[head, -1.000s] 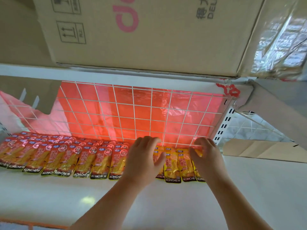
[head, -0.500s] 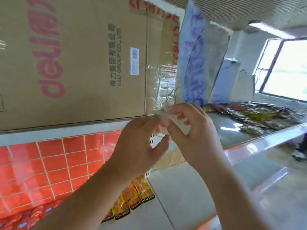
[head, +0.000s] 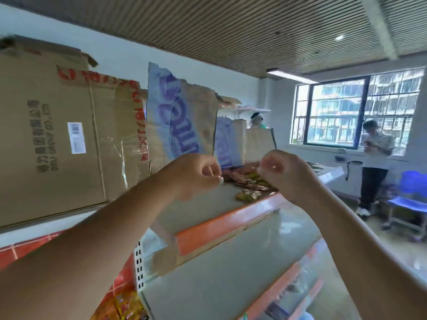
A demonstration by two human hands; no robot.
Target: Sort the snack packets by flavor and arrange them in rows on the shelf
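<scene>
My left hand [head: 196, 174] and my right hand [head: 284, 174] are raised side by side in front of the upper shelf, fingers curled shut, a gap between them. I see nothing clearly held in either. Behind and between them a loose pile of brown and green snack packets [head: 248, 182] lies on the upper shelf [head: 219, 224], which has an orange front edge. The corner of a row of yellow and red packets [head: 120, 306] shows at the bottom left on the lower shelf [head: 231, 269], below my left forearm.
Large cardboard boxes [head: 46, 139] and a torn blue-printed carton [head: 180, 121] stand along the back of the upper shelf. A person [head: 374, 162] stands by the window at the right, beside a blue chair [head: 411, 199]. More shelves run below.
My view swung up and right from the lower shelf's packet row to the upper shelf. My hands left the yellow packets, rose together, then drew apart.
</scene>
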